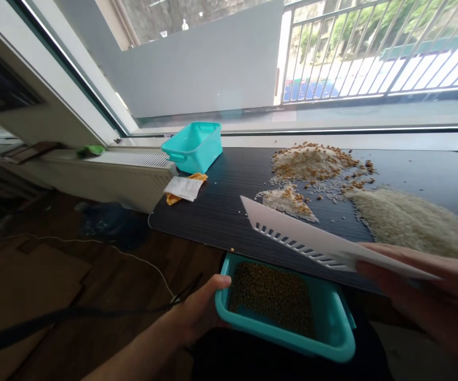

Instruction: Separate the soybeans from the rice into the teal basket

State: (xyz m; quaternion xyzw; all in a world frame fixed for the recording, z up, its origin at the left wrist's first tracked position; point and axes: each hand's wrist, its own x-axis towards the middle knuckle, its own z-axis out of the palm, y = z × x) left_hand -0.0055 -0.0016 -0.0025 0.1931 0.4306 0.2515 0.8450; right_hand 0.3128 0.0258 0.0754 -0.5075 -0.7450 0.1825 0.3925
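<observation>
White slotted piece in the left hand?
No, the right hand holds the white slotted piece; the left hand grips a turquoise bin.

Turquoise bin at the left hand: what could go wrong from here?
If the left hand slips, the turquoise bin may tip and spill its grains. The lone grain by the table edge could roll off. The slotted white tool in the right hand might scatter the mixed pile beyond it.

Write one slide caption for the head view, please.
Left grip on a teal tub of brown grains, right grip on a slotted white tool near a pale heap.
</observation>
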